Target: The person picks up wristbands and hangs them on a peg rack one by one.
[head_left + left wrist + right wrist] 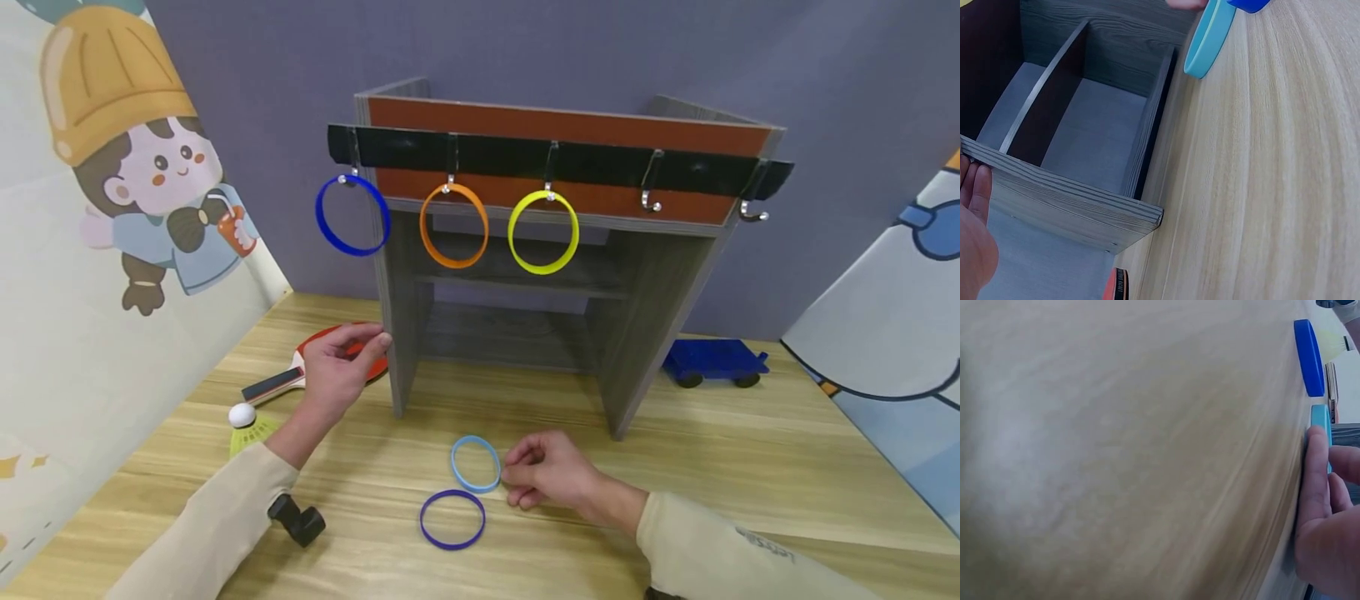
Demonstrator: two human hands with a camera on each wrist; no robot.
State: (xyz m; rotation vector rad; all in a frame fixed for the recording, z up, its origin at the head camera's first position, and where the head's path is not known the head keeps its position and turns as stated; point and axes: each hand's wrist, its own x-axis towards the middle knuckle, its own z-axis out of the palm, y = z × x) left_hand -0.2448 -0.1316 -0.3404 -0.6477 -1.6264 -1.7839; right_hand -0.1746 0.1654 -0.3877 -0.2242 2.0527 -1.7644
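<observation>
My right hand [551,471] is low over the table, with thumb and fingers pinching the right rim of a light blue ring [453,460]. That ring stands tilted in the left wrist view. A dark blue ring [423,527] lies just nearer to me. My left hand [337,362] holds the left side panel of a grey wooden shelf [401,367], thumb at its front edge and fingers against its outer face [979,194]. From hooks on the shelf's black rail [495,154] hang a blue ring [387,221], an orange ring [423,229] and a yellow ring [575,237].
Two hooks [651,204] at the rail's right end carry no ring. Behind my left hand lies a red table tennis paddle [273,385], with a yellow shuttlecock [243,429] nearby. A blue toy cart [712,358] stands right of the shelf. Printed cartoon walls flank the table.
</observation>
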